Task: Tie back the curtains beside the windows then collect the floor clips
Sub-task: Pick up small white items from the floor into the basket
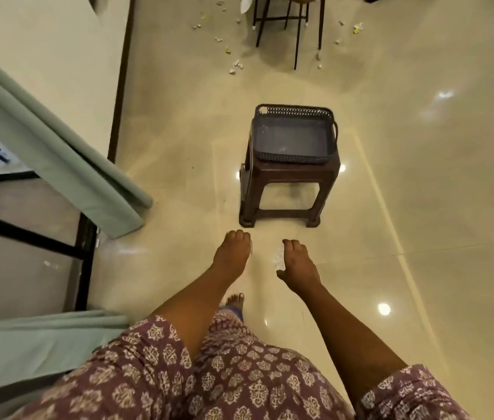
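Note:
My left hand (232, 253) and my right hand (298, 268) reach forward over the floor with their backs up and fingers curled under. A small pale clip (279, 259) shows at the thumb side of my right hand, which seems to pinch it. What lies under my left palm is hidden. Several small white and yellow clips (235, 66) are scattered on the floor far ahead, near the chair legs. A green curtain (58, 153) hangs by the window on the left, and a second green curtain (42, 328) is at the lower left.
A dark grey perforated basket (294, 112) sits on a brown plastic stool (297, 171) just ahead of my hands. Black chair legs (297, 34) stand beyond it. A black window frame (83, 253) runs along the left. The cream floor tiles are glossy.

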